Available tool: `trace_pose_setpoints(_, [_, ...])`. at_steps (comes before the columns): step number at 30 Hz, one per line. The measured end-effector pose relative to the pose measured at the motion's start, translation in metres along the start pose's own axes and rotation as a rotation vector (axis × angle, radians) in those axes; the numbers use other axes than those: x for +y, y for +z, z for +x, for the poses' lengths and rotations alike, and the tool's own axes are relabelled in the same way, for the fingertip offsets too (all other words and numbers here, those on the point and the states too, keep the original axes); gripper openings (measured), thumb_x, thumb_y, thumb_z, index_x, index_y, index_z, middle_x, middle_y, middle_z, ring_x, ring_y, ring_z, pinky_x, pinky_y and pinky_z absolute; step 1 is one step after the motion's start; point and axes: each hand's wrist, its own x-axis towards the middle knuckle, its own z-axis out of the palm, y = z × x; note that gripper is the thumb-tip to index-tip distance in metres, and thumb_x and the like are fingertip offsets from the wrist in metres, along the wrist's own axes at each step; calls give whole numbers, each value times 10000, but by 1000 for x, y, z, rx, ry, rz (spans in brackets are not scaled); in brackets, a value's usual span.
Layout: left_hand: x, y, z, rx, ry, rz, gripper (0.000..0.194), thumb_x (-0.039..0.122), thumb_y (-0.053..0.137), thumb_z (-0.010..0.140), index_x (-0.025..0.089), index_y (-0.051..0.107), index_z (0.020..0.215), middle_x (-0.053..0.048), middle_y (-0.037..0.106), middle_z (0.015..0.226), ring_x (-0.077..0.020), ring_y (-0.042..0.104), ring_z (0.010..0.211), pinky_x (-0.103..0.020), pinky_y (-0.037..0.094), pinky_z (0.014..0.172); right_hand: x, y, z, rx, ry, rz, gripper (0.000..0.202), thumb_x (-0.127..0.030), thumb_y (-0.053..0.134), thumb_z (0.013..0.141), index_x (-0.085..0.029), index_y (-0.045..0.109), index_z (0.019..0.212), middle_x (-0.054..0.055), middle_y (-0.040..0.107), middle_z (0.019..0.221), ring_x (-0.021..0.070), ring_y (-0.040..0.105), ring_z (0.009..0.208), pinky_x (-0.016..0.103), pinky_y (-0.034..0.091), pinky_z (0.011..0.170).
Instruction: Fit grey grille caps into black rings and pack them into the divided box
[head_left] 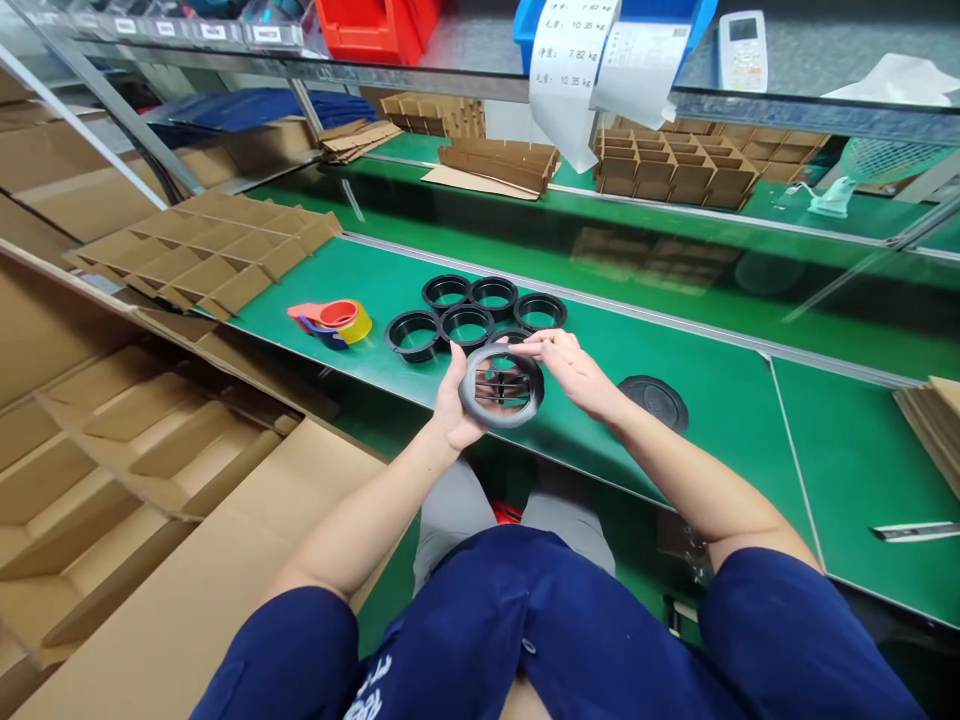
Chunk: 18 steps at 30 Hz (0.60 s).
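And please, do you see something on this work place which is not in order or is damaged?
I see no spill or clear damage. Only slightly untidy: the printed label strips hang loosely from the blue bin past the shelf edge, and a white sheet looks crumpled.

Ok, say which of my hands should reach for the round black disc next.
Probably the right hand: it is nearer the disc, with just its fingers at the grey ring, while the left hand holds that ring.
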Motion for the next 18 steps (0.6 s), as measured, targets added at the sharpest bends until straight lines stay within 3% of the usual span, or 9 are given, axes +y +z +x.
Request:
trace_pose_setpoints(3, [4, -3, 1, 25, -22, -43, 767, 752, 439, 960, 185, 576, 1458, -178, 702, 1314, -375, 655, 1248, -618, 483, 1100, 2, 15, -10, 5, -78, -111, 713, -654, 162, 1081, -277, 665, 1417, 125, 550, 1410, 297, 456, 1352, 529, 387, 1170])
trace_pose_setpoints(6, [1, -4, -3, 83, -37, -90, 721, 713, 414, 991, 157, 613, 1406, -167, 719, 1280, -352, 667, 1231, -560, 509, 1100, 0, 31, -24, -108, -274, -322, 735, -743, 370, 1013, -210, 621, 1452, 179, 399, 1589, 369, 299, 1492, 616, 276, 1232])
trace_pose_setpoints(8, [-5, -4, -7, 132, -61, -97, 695, 706, 455, 981, 150, 648, 1351, -157, 732, 1249, -347, 669, 1227, -523, 521, 1101, -2, 38, -33, -207, -333, -408, 852, -778, 521, 938, -147, 540, 1510, 231, 278, 1655, 405, 190, 1547, 645, 225, 1247])
trace_pose_setpoints(11, [-13, -5, -12, 195, -124, -64, 673, 719, 564, 923, 159, 682, 1277, -150, 744, 1203, -355, 667, 1223, -499, 533, 1091, -3, 44, -35, -326, -261, -396, 1116, -815, 653, 829, -135, 303, 1643, 273, 179, 1672, 420, 155, 1558, 640, 287, 1219])
trace_pose_setpoints(13, [-14, -7, -14, 236, -141, -35, 674, 751, 565, 902, 172, 684, 1227, -147, 743, 1166, -357, 673, 1204, -510, 543, 1071, 4, 44, -24, -373, -198, -353, 1191, -815, 706, 783, -189, 225, 1676, 256, 246, 1636, 413, 257, 1510, 616, 351, 1186])
trace_pose_setpoints(15, [-12, -10, -13, 264, -149, 0, 695, 793, 521, 894, 190, 654, 1213, -148, 730, 1144, -358, 680, 1181, -552, 548, 1040, 16, 44, -4, -321, -100, -384, 1172, -781, 752, 766, -228, 257, 1673, 237, 321, 1579, 409, 338, 1444, 604, 376, 1161])
trace_pose_setpoints(18, [-4, -16, -13, 337, -143, 114, 657, 766, 543, 902, 189, 612, 1210, -170, 697, 1187, -338, 682, 1152, -553, 557, 995, 38, 45, 32, -176, 78, -580, 1175, -730, 823, 723, -207, 331, 1653, 263, 308, 1574, 455, 336, 1419, 627, 335, 1160])
